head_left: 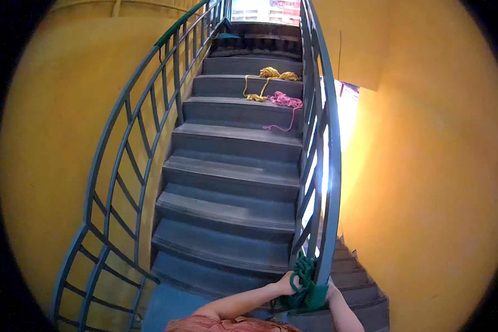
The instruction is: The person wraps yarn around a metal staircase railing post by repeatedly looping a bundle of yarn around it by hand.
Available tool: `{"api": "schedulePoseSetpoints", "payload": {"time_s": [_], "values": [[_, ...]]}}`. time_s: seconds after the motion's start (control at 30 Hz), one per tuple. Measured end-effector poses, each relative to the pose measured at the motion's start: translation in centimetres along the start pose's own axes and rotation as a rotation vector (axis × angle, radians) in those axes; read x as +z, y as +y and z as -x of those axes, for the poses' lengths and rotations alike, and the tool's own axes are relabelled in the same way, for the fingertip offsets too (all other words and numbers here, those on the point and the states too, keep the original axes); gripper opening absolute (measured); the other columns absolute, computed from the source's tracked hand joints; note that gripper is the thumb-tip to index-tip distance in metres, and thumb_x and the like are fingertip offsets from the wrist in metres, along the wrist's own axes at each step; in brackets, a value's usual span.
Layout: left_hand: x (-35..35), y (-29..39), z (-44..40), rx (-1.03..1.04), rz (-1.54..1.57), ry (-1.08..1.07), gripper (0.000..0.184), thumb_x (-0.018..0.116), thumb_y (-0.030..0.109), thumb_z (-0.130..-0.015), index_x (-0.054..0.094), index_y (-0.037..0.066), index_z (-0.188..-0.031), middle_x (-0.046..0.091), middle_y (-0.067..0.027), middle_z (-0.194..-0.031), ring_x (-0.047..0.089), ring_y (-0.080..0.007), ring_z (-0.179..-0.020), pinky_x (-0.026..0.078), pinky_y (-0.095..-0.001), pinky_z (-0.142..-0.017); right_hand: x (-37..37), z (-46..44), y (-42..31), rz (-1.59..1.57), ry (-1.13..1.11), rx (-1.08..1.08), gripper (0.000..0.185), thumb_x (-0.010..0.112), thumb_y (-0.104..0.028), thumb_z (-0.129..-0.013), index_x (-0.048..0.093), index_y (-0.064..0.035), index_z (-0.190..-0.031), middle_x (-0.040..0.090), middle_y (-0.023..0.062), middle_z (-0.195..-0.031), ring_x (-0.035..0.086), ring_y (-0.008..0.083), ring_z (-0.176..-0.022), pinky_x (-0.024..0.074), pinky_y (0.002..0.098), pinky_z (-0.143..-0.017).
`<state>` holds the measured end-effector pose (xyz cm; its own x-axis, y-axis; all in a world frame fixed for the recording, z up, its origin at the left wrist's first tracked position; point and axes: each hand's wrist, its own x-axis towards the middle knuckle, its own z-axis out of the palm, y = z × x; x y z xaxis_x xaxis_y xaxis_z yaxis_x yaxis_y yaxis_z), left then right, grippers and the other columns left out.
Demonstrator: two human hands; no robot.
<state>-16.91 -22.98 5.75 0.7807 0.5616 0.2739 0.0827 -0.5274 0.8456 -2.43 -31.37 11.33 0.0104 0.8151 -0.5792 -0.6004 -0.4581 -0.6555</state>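
At the lower end of the right handrail, green yarn hangs in a loose bundle, and a green knitted piece wraps round the rail's base. My left hand is closed on the green yarn, on the stair side of the rail. On the rail's other side is my right hand, mostly hidden behind the rail and the green piece, so its fingers cannot be made out.
A staircase rises ahead. Yellow yarn and pink yarn lie on upper steps at the right. The left railing has green wrapping near its top. More steps descend beyond the right rail.
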Motion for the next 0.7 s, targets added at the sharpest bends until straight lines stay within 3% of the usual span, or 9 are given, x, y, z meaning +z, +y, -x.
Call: {"api": "schedulePoseSetpoints", "payload": {"time_s": [0.1,0.2,0.37,0.43,0.5,0.53,0.6,0.63,0.7], "values": [[-0.4,-1.1,0.1,0.265,-0.4,-0.123,0.032,0.056,0.026,-0.079,0.061,0.009,-0.106,0.059,-0.0196,-0.111,0.052,-0.0384,-0.105,0.042,-0.0459,-0.087,0.3,-0.6,0.5,-0.014,-0.013,-0.017,0.025,0.055,-0.026,-0.089,0.065,-0.0045,-0.096,0.067,0.0091,-0.086,0.065,0.0214,-0.071,0.0544,0.0358,-0.061],[-2.5,3.4,1.2,0.331,-0.313,-0.006,0.033,0.054,0.029,-0.081,0.06,0.011,-0.108,0.057,-0.0175,-0.114,0.05,-0.0354,-0.109,0.041,-0.0471,-0.087,0.4,-0.9,0.9,-0.019,-0.016,-0.02,0.025,0.055,-0.026,-0.089,0.065,-0.0045,-0.096,0.067,0.0091,-0.086,0.065,0.0216,-0.071,0.0544,0.036,-0.061],[-1.7,2.3,3.2,0.109,-0.437,-0.052,0.036,0.054,0.035,-0.082,0.06,0.012,-0.109,0.056,-0.0168,-0.118,0.048,-0.0355,-0.11,0.04,-0.0464,-0.09,0.6,-0.8,1.1,-0.024,-0.009,0.012,0.025,0.055,-0.026,-0.089,0.064,-0.0044,-0.097,0.067,0.0092,-0.085,0.065,0.0219,-0.071,0.0545,0.0364,-0.061],[-2.5,2.7,4.0,0.05,-0.435,-0.08,0.037,0.054,0.037,-0.083,0.06,0.011,-0.109,0.056,-0.0171,-0.118,0.049,-0.0376,-0.107,0.039,-0.0463,-0.091,0.5,-0.5,1.3,-0.03,-0.003,0.03,0.025,0.055,-0.026,-0.089,0.064,-0.0044,-0.097,0.067,0.0092,-0.085,0.065,0.022,-0.071,0.0545,0.0365,-0.061],[-3.4,2.8,4.0,0.117,-0.008,-0.159,0.036,0.063,0.033,-0.083,0.06,0.012,-0.113,0.059,-0.0139,-0.116,0.056,-0.032,-0.099,0.045,-0.0431,-0.084,0.2,-0.5,1.6,-0.024,0.0,0.043,0.025,0.055,-0.026,-0.089,0.064,-0.0044,-0.098,0.067,0.0092,-0.085,0.065,0.0221,-0.071,0.0545,0.0367,-0.061],[-4.3,3.7,4.5,0.119,-0.007,-0.158,0.036,0.063,0.033,-0.083,0.06,0.012,-0.113,0.059,-0.0139,-0.116,0.056,-0.032,-0.099,0.045,-0.0431,-0.084,0.0,-0.6,1.8,-0.023,0.004,0.047,0.025,0.055,-0.026,-0.089,0.064,-0.0044,-0.098,0.066,0.0092,-0.085,0.065,0.0222,-0.071,0.0545,0.0367,-0.061],[-6.2,6.5,5.7,-0.629,0.503,-0.149,0.04,0.071,0.024,-0.081,0.059,0.015,-0.118,0.061,-0.0092,-0.112,0.059,-0.0216,-0.095,0.049,-0.036,-0.078,-0.3,-0.5,1.8,-0.021,0.006,0.061,0.025,0.055,-0.026,-0.089,0.064,-0.0044,-0.098,0.066,0.0092,-0.085,0.065,0.0223,-0.071,0.0545,0.0369,-0.061],[-7.4,8.3,5.6,-0.819,0.828,0.024,0.05,0.076,0.018,-0.077,0.057,0.016,-0.124,0.06,-0.0072,-0.114,0.058,-0.0147,-0.099,0.051,-0.0292,-0.076,-0.3,-0.5,1.7,-0.015,0.008,0.063,0.025,0.055,-0.026,-0.089,0.064,-0.0044,-0.098,0.066,0.0092,-0.085,0.065,0.0223,-0.071,0.0545,0.0369,-0.061],[-7.8,7.9,6.0,-0.668,0.716,0.129,0.051,0.076,0.019,-0.078,0.056,0.015,-0.125,0.059,-0.007,-0.116,0.059,-0.0161,-0.098,0.05,-0.0291,-0.077,-0.5,-0.6,1.7,-0.011,0.002,0.078,0.025,0.055,-0.026,-0.089,0.064,-0.0044,-0.098,0.066,0.0092,-0.085,0.065,0.0225,-0.071,0.0545,0.0371,-0.061]]}}
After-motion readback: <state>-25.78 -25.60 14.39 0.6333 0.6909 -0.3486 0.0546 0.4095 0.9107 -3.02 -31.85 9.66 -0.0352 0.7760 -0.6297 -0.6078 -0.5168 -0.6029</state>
